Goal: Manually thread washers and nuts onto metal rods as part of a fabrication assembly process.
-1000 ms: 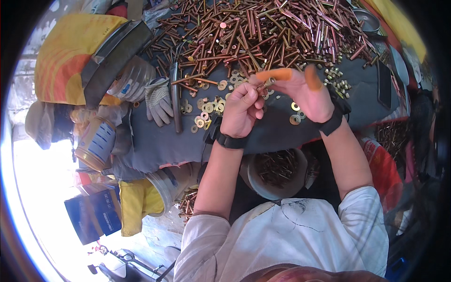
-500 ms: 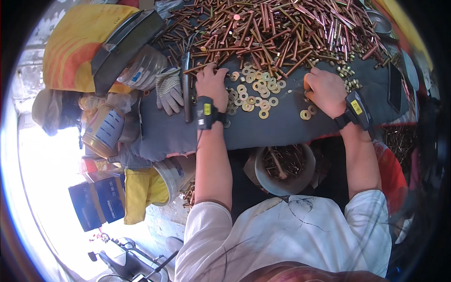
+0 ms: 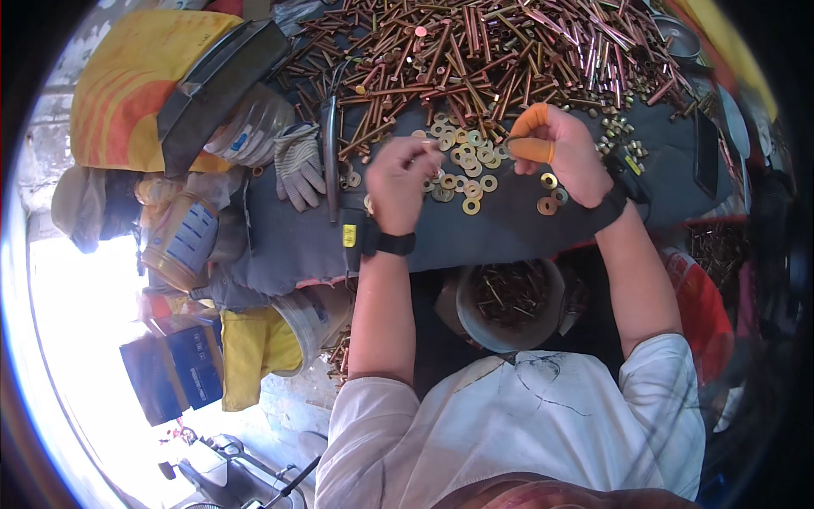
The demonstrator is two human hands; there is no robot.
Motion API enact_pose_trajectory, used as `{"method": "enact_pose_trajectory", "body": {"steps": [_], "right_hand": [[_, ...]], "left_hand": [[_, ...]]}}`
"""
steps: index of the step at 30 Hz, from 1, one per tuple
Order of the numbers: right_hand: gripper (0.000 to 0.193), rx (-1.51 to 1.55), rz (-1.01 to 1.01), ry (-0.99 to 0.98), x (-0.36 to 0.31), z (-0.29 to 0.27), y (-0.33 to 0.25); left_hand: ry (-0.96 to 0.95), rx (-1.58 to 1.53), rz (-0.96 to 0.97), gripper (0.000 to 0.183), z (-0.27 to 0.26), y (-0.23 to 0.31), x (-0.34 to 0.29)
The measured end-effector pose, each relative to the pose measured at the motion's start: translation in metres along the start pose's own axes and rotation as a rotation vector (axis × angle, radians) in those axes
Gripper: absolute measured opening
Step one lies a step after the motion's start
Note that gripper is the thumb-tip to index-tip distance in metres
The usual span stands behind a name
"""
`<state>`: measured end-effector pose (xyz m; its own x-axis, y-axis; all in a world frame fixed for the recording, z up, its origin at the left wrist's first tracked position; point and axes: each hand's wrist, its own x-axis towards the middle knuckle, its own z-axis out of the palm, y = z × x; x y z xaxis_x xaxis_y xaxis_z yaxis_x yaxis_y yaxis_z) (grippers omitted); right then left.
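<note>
My left hand is over the left edge of a spread of flat brass-coloured washers. Its fingers are curled together and blurred; whatever they hold does not show clearly. To the right of the washers, my right hand has orange covers on thumb and forefinger. Those two fingertips come together in a pinch above the washers, and what is between them is too small to name. Beyond both hands lies a large heap of copper-coloured bolts. Small brass-coloured nuts or sleeves lie right of my right hand.
Left of my left hand are a dark metal bar and a striped work glove. A phone rests at the right. Below the padded table edge stands a bucket with bolts inside. A plastic jar is at the far left.
My left hand has moved nearer and to the right, its fingers curling. My right hand has lifted off the table and turned, fingertips now over the washers. A blurred bolt-like piece over the bucket is gone.
</note>
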<state>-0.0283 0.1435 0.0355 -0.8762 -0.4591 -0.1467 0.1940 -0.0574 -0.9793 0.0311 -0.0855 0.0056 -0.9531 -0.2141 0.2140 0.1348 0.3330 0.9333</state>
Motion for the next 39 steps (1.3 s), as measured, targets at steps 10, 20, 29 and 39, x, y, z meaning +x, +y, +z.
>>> {"method": "enact_pose_trajectory", "body": {"steps": [10, 20, 29, 39], "right_hand": [[0.018, 0.122, -0.09, -0.02, -0.001, 0.014, 0.006], [0.024, 0.313, -0.131, 0.03, -0.004, 0.002, 0.002], [0.028, 0.534, -0.028, 0.042, -0.002, -0.008, 0.001], [0.038, -0.837, -0.172, 0.667, 0.012, -0.103, -0.018]], "left_hand": [[-0.106, 0.066, 0.08, 0.014, 0.024, -0.002, -0.016], [-0.226, -0.613, -0.378, 0.021, 0.036, 0.003, -0.01], [-0.381, -1.027, -0.49, 0.018, 0.068, 0.002, -0.005], [-0.336, -0.976, -0.446, 0.013, 0.079, 0.008, 0.001]]}}
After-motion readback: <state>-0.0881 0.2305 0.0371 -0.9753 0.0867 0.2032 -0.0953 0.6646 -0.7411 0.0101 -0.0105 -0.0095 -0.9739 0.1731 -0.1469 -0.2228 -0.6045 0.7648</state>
